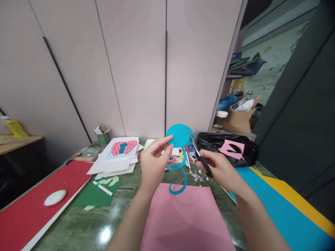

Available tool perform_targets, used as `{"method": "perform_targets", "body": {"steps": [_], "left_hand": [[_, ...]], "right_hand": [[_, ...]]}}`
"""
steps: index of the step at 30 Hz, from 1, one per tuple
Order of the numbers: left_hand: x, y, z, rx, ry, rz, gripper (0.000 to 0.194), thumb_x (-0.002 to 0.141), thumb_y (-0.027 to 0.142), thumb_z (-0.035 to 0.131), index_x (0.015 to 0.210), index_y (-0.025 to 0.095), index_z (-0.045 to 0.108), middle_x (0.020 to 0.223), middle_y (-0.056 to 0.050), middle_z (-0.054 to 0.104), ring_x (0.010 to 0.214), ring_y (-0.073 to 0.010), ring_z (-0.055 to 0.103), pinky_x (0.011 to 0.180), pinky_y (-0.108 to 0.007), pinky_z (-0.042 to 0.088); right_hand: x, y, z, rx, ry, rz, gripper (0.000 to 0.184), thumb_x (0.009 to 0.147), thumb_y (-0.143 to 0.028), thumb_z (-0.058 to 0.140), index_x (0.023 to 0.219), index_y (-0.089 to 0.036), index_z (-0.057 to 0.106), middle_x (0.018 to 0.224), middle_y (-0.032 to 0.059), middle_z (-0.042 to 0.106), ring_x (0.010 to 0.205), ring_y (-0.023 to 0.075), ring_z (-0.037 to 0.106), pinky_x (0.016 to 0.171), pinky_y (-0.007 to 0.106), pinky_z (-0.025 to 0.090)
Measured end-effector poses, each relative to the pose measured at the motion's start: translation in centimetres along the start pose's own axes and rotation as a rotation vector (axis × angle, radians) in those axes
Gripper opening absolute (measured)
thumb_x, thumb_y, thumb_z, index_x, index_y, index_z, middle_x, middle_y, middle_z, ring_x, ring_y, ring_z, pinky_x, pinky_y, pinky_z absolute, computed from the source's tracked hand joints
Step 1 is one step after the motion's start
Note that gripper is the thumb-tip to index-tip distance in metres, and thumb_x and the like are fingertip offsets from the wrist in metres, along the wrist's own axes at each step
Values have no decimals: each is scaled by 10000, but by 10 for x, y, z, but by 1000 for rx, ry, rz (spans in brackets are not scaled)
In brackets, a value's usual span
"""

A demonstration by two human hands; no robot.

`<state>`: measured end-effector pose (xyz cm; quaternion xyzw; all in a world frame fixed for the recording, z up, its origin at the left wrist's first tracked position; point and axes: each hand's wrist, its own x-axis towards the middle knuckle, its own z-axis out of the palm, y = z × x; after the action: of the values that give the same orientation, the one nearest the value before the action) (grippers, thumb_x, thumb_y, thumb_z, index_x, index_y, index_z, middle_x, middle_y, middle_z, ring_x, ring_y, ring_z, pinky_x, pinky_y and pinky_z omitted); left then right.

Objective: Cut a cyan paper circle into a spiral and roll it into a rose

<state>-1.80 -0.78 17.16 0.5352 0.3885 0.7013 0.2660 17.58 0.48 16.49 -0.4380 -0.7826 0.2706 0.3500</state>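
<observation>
Pink paper (187, 223), smooth and matte, lies nearest on the glossy, dark-green tabletop (78, 230), its visible edges straight. Past its far edge dangles a thin blue strip (186, 179), curling in loose rings to a free lower end. It seems to run up to the blue disc (179, 134), which is held in the air above the tabletop. Judging by those curls, the cutting has gone well round the rim; the broad, rounded middle remains whole, so much of the paper is left uncut.

The left hand (156, 155) pinches the disc's left edge, thumb and fingers close together. The right hand (218, 167) is closed around the black handles of the scissors (205, 167), whose slim metal blades lie across the disc's right edge in view; whether they bite at this instant I cannot tell.

Beyond, tiny pink and white scraps (199, 176) litter the tabletop. To the left, a heart picture (124, 148) made of knobbly pink and blue bits tops a ragged stack of white sheets (98, 168). To the right, a pink offcut (231, 149) with curved openings rests on a crinkled black plastic bag (251, 151). Farthest stand flat, pale cabinet doors (131, 69).
</observation>
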Motion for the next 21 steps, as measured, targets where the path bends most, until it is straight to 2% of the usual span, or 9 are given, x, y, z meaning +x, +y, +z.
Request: {"method": "perform_targets", "body": {"steps": [3,11,17,21], "left_hand": [[1,0,0,18,28,19,265,730,236,696,993,219,724,797,-18,657,723,-112,615,645,-226,579],[0,1,1,15,42,33,314,714,225,701,1028,207,707,809,-20,652,681,-97,594,612,-209,556],[1,1,3,-3,91,45,322,705,227,718,1025,195,703,671,8,622,619,-81,565,590,-186,525],[2,3,4,-25,72,12,328,701,213,717,1028,185,698,649,18,591,590,-74,546,561,-182,523]], "right_hand": [[-1,1,0,-3,-12,-5,381,852,-448,517,649,-200,310,620,-51,321,592,93,275,508,225,224],[-1,2,-1,-15,-37,-15,337,864,-398,512,658,-197,336,633,-49,333,598,94,294,518,222,244],[-1,5,1,-6,-56,2,319,869,-378,499,660,-197,340,637,-50,320,602,95,277,518,226,240],[-1,5,2,6,-45,13,301,866,-354,497,656,-195,350,625,-52,331,595,93,280,514,227,238]]}}
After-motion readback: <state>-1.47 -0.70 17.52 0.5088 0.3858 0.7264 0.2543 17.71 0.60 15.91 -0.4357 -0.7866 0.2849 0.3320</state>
